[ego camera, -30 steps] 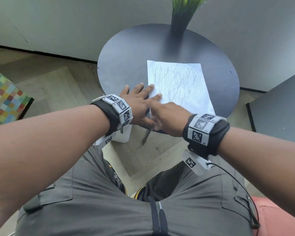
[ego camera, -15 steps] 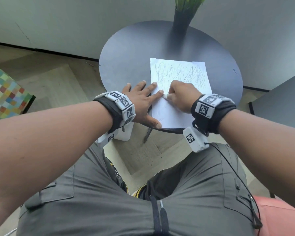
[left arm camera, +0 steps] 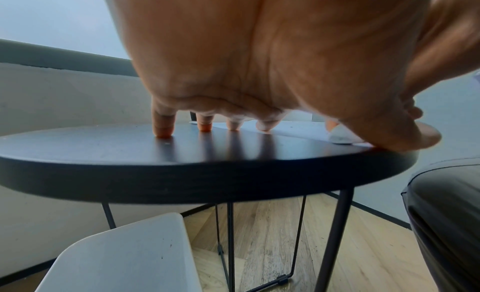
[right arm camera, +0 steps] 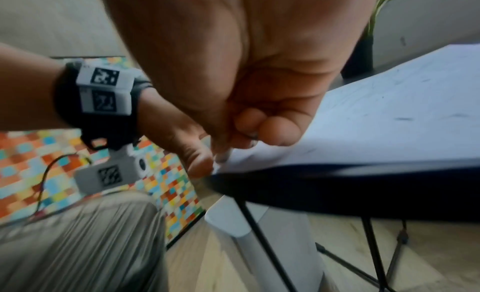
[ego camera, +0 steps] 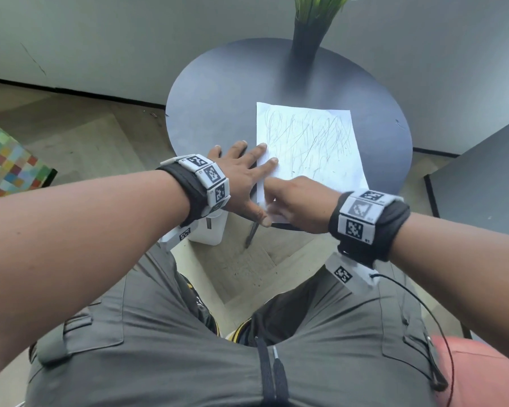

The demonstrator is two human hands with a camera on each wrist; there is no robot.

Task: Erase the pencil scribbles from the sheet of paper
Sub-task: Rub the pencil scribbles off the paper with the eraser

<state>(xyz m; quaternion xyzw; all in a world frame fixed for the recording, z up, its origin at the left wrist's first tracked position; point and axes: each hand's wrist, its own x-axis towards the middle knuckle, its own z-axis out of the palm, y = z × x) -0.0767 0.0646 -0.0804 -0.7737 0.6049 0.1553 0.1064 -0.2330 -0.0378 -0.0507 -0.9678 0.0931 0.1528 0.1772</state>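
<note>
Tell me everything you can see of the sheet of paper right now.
The sheet of paper is white, rectangular and thin, lying flat on the round dark table, its near edge at the table's rim. Grey pencil scribbles cover its far part; the near strip looks mostly clean, with a few stray marks. The left hand presses straight fingers on its left edge. The right hand, fingers curled, holds a small white eraser against the near left corner.
</note>
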